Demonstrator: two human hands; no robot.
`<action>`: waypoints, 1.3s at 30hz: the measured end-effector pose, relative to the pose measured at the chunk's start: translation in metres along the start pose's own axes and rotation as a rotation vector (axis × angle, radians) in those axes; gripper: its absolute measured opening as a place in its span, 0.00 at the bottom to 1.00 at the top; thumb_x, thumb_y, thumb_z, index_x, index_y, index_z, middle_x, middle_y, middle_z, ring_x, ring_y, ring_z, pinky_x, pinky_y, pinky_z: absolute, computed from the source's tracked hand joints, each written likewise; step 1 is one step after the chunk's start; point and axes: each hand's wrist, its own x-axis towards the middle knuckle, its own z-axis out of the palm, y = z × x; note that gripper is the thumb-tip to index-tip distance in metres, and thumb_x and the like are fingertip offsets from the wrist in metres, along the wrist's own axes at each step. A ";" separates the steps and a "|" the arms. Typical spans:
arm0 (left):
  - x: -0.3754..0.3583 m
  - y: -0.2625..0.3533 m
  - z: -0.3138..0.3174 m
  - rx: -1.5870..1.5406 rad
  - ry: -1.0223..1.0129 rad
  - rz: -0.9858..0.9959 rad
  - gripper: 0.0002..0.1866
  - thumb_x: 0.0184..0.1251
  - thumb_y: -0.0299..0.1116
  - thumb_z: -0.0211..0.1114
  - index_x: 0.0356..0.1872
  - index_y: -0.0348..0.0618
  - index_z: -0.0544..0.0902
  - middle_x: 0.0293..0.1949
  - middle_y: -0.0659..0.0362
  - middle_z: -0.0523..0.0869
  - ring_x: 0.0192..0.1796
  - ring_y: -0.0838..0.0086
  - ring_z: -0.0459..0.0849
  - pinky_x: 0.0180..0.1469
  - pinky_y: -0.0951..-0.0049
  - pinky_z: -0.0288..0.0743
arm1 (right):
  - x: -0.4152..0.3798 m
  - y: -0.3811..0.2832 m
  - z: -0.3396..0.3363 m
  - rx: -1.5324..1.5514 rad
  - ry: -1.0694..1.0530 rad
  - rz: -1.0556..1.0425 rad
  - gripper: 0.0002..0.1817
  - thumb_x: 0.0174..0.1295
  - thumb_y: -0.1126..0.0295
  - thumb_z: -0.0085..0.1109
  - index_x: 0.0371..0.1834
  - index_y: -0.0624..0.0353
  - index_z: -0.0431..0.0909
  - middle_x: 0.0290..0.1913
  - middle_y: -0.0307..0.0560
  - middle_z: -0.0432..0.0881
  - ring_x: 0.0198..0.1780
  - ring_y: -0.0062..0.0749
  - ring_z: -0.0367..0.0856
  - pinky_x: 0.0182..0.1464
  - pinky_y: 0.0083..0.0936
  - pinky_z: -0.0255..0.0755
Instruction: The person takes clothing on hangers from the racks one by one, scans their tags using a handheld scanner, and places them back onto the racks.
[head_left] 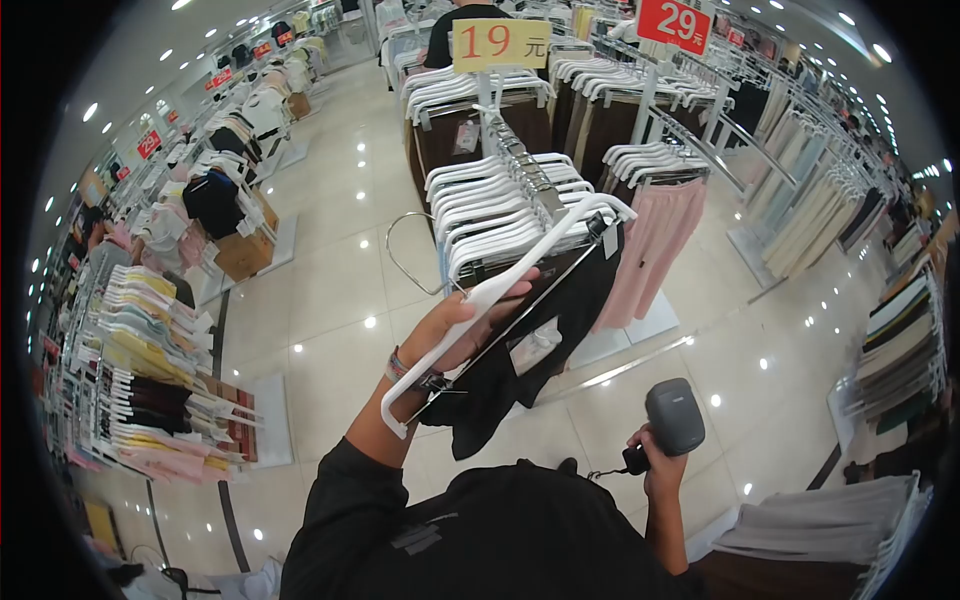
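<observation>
My left hand (462,325) is closed around the white clothes hanger (510,272), which slants across the middle of the view with its metal hook pointing left. From the hanger's clip bar hangs a black garment (490,405) with a pale tag (537,346) on it. Low on the right, my right hand (660,462) grips a dark grey handheld device (676,415) with a broad rounded head. A thin dark cord (607,472) trails from it towards my body. Just beyond the held hanger, a row of white hangers (500,215) fills a metal rail.
Pink trousers (655,240) hang right of the rail, under a yellow price sign (499,45) and a red one (675,25). Clothes racks (150,370) line the left side. Grey garments (820,520) hang close at lower right. A person in black (462,25) stands at the back.
</observation>
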 end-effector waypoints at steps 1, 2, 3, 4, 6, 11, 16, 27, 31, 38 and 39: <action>0.005 -0.005 -0.001 -0.086 -0.048 -0.033 0.47 0.52 0.52 0.62 0.68 0.28 0.61 0.73 0.42 0.55 0.72 0.57 0.60 0.73 0.65 0.52 | -0.001 -0.001 -0.006 -0.107 -0.089 0.031 0.11 0.56 0.81 0.59 0.43 0.67 0.76 0.33 0.47 0.80 0.33 0.31 0.80 0.38 0.26 0.73; 0.008 -0.010 -0.001 -0.090 -0.059 -0.045 0.47 0.52 0.52 0.62 0.68 0.28 0.61 0.73 0.42 0.55 0.72 0.57 0.60 0.73 0.65 0.52 | -0.004 -0.003 -0.011 -0.214 -0.175 0.065 0.10 0.54 0.81 0.62 0.40 0.67 0.78 0.36 0.47 0.82 0.35 0.31 0.82 0.39 0.26 0.74; 0.012 -0.016 0.000 -0.156 -0.064 -0.041 0.48 0.52 0.52 0.62 0.70 0.30 0.57 0.73 0.44 0.55 0.72 0.61 0.61 0.72 0.67 0.53 | -0.007 -0.007 -0.010 -0.215 -0.156 0.069 0.10 0.54 0.81 0.62 0.40 0.67 0.78 0.36 0.47 0.82 0.35 0.31 0.82 0.39 0.26 0.74; 0.015 -0.022 0.002 -0.223 -0.068 -0.037 0.50 0.52 0.52 0.61 0.72 0.33 0.53 0.73 0.46 0.56 0.71 0.64 0.63 0.72 0.68 0.54 | -0.009 -0.012 -0.007 -0.364 -0.199 -0.063 0.06 0.54 0.81 0.61 0.36 0.66 0.78 0.31 0.45 0.81 0.33 0.28 0.81 0.37 0.24 0.73; 0.021 -0.034 0.010 -0.267 -0.047 -0.034 0.50 0.52 0.52 0.60 0.73 0.33 0.52 0.74 0.46 0.55 0.72 0.63 0.61 0.72 0.68 0.52 | -0.013 -0.016 -0.014 -0.521 -0.247 -0.161 0.04 0.53 0.83 0.61 0.30 0.66 0.77 0.25 0.42 0.80 0.29 0.23 0.79 0.31 0.21 0.73; 0.046 -0.060 0.029 -0.215 -0.034 0.003 0.49 0.53 0.56 0.52 0.73 0.33 0.52 0.73 0.41 0.53 0.76 0.61 0.53 0.75 0.69 0.44 | -0.014 -0.043 -0.022 -0.390 -0.214 -0.084 0.05 0.51 0.84 0.60 0.31 0.67 0.77 0.23 0.42 0.80 0.24 0.23 0.79 0.27 0.21 0.73; 0.074 -0.090 0.046 -0.173 -0.064 -0.057 0.48 0.54 0.56 0.52 0.73 0.36 0.53 0.73 0.40 0.54 0.76 0.61 0.53 0.75 0.63 0.42 | -0.002 -0.060 -0.053 -0.336 -0.306 -0.010 0.07 0.52 0.84 0.59 0.35 0.68 0.76 0.26 0.43 0.80 0.23 0.23 0.79 0.26 0.21 0.74; 0.129 -0.161 0.112 -0.235 -0.024 -0.178 0.47 0.51 0.52 0.54 0.70 0.31 0.59 0.70 0.37 0.60 0.74 0.56 0.55 0.75 0.66 0.42 | 0.034 -0.092 -0.137 -0.380 -0.340 0.324 0.09 0.48 0.76 0.64 0.33 0.68 0.81 0.30 0.47 0.85 0.32 0.26 0.81 0.38 0.25 0.74; 0.145 -0.186 0.123 -0.257 0.016 -0.202 0.46 0.48 0.48 0.56 0.70 0.30 0.59 0.68 0.37 0.62 0.74 0.55 0.56 0.73 0.65 0.52 | 0.043 -0.091 -0.167 -0.336 -0.308 0.260 0.10 0.49 0.75 0.64 0.34 0.68 0.80 0.30 0.47 0.85 0.32 0.27 0.81 0.38 0.26 0.74; 0.168 -0.212 0.157 -0.274 0.025 -0.222 0.47 0.48 0.46 0.58 0.70 0.29 0.58 0.68 0.37 0.62 0.73 0.55 0.57 0.74 0.64 0.53 | 0.050 -0.097 -0.218 -0.383 -0.299 0.251 0.11 0.49 0.73 0.64 0.34 0.68 0.80 0.30 0.48 0.85 0.33 0.27 0.81 0.39 0.26 0.74; 0.171 -0.216 0.162 -0.250 0.036 -0.211 0.47 0.48 0.46 0.58 0.70 0.28 0.58 0.68 0.37 0.62 0.73 0.55 0.58 0.74 0.63 0.54 | 0.050 -0.097 -0.224 -0.377 -0.296 0.257 0.11 0.48 0.73 0.64 0.34 0.68 0.80 0.30 0.48 0.85 0.33 0.26 0.81 0.39 0.26 0.74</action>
